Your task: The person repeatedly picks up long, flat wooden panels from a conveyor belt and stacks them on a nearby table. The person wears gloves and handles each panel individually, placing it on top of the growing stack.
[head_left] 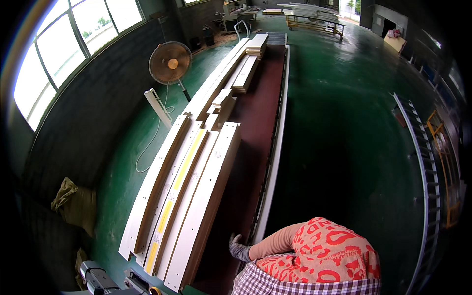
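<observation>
Neither of my hands shows in the head view. At the bottom edge a person in a red patterned head cover (pixel 327 250) and a checked shirt (pixel 275 285) bends toward a long dark brown table (pixel 255 123). Their grey-gloved hand (pixel 239 249) rests on the table's near end, beside its white side rail (pixel 275 147). Just left of that hand, several long white panels (pixel 196 196) lie side by side along the table, one with yellow strips.
More white boards are stacked farther down the table (pixel 246 73). A standing fan (pixel 170 62) and its cable are on the green floor to the left, with a tan sack (pixel 73 201) nearer. A roller track (pixel 423 162) curves along the right. A machine part (pixel 98 280) sits bottom left.
</observation>
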Demonstrator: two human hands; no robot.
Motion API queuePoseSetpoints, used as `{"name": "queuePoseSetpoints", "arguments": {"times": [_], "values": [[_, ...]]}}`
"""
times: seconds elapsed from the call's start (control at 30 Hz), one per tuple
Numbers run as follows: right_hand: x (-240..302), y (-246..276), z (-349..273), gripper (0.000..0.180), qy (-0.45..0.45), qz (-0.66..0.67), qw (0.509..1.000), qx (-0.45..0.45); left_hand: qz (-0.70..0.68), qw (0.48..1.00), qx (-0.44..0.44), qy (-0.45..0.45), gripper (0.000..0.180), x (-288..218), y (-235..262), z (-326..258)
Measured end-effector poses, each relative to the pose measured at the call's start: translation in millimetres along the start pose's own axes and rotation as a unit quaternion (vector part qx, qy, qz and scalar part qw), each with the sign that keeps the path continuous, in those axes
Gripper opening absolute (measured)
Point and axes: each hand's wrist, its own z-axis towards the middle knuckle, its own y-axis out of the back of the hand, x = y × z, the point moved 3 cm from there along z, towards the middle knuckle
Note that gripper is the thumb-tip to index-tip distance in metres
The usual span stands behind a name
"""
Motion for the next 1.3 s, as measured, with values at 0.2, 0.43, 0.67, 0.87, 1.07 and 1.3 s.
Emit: {"name": "queuePoseSetpoints", "arguments": {"times": [0.2, 0.43, 0.67, 0.87, 1.07, 1.3], "values": [[-1.6, 6.4, -5.1, 0.043, -0.011, -0.039, 0.999, 0.009, -0.004, 1.000, 0.019, -0.005, 0.024, 17.9, 4.7, -1.3], [0.4, 8.0, 1.3, 0.038, -0.036, -0.033, 0.996, 0.070, -0.013, 0.999, 0.037, -0.010, 0.027, 39.8, 6.3, -6.5], [-1.9, 16.0, -0.1, 0.037, -0.060, 0.027, 0.993, 0.097, -0.023, 0.998, 0.054, -0.009, 0.031, 61.4, 2.7, -13.8], [-0.6, 10.1, 5.2, 0.036, -0.104, 0.041, 0.985, 0.129, -0.030, 0.997, 0.067, 0.001, 0.035, 71.6, 2.1, -27.4], [38.1, 31.8, 27.2, 0.027, 0.013, 0.063, 0.983, 0.173, -0.059, 0.995, 0.062, 0.053, 0.039, 92.3, 6.7, -49.7], [35.8, 79.8, 4.7, 0.060, 0.059, 0.258, 0.935, 0.236, -0.146, 0.981, -0.048, 0.120, 0.033, 110.4, -18.2, -35.9]]}}
